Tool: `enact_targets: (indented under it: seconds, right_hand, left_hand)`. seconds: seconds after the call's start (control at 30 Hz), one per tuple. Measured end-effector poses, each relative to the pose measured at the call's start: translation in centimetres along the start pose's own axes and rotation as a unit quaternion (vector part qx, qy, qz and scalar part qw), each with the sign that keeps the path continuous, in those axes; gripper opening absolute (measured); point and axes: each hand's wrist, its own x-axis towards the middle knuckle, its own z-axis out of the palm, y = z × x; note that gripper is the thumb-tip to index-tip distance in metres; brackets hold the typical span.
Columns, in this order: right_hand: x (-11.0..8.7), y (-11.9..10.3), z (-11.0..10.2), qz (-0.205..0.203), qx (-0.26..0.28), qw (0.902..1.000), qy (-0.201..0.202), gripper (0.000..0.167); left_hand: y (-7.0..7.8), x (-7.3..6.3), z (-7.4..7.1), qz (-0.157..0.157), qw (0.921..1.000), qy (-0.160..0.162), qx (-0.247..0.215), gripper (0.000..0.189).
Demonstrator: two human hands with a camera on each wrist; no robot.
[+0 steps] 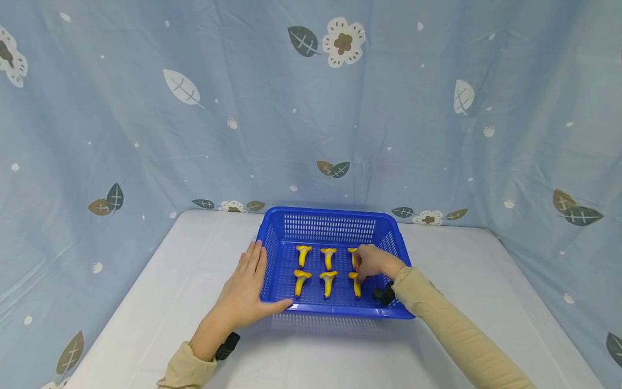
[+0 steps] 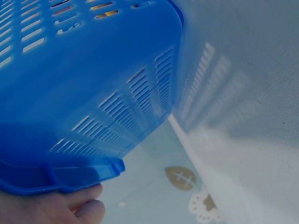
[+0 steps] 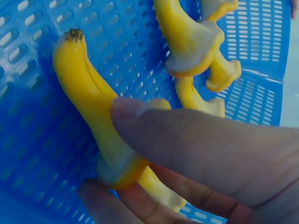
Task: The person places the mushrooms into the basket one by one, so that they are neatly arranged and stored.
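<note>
A blue plastic basket (image 1: 291, 310) with slotted walls holds yellow mushrooms shaped like chanterelles, laid in two rows of three. In the head view my right hand (image 1: 371, 260) reaches in over the right side, at the near-right mushroom (image 1: 357, 290). Seen from the right wrist, my thumb (image 3: 154, 130) lies on that mushroom's stem and my fingers curl under its cap, pinching it. My left hand (image 1: 243, 297) lies along the basket's left rim with fingers straight and thumb spread over the near corner. The left wrist view shows fingertips (image 2: 91, 211) at the rim.
The basket stands on a white-covered table (image 1: 194, 259) near its back edge. Behind hangs a blue curtain (image 1: 272, 119) with leaf and flower prints. A black wrist camera (image 1: 384, 295) on my right arm overlaps the basket's near-right corner.
</note>
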Motion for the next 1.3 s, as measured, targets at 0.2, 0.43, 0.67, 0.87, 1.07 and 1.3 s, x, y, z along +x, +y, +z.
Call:
enact_targets:
  seconds: [0.2, 0.43, 0.67, 0.87, 1.07, 1.3]
  right_hand:
    - [0.1, 0.1, -0.5, -0.008, 0.004, 1.0, 0.0, 0.024]
    - [-0.6, 0.2, -1.6, -0.012, 0.024, 0.9995, 0.015, 0.025]
    - [-3.0, 0.2, -3.9, -0.042, 0.056, 0.9969, 0.037, 0.018]
    - [-5.6, 1.1, -5.3, -0.092, 0.067, 0.9851, 0.128, 0.015]
    - [-8.9, 1.6, -5.9, -0.119, 0.083, 0.9508, 0.273, 0.024]
    - [-11.9, 3.2, -6.0, -0.163, 0.068, 0.8722, 0.456, 0.036]
  left_hand:
    - [-0.1, 0.1, 0.0, 0.001, 1.0, 0.004, 0.0, 0.13]
    - [-0.1, 0.4, 0.0, 0.002, 1.0, 0.003, 0.002, 0.13]
    - [-0.1, 0.5, -0.1, -0.002, 1.0, -0.007, -0.001, 0.13]
    - [-0.2, 0.5, -0.1, -0.003, 0.9999, -0.013, -0.006, 0.13]
    - [-0.2, 0.3, -0.1, -0.011, 0.9994, -0.024, -0.023, 0.131]
    - [-0.5, 0.2, -0.5, -0.019, 0.9977, -0.037, -0.054, 0.128]
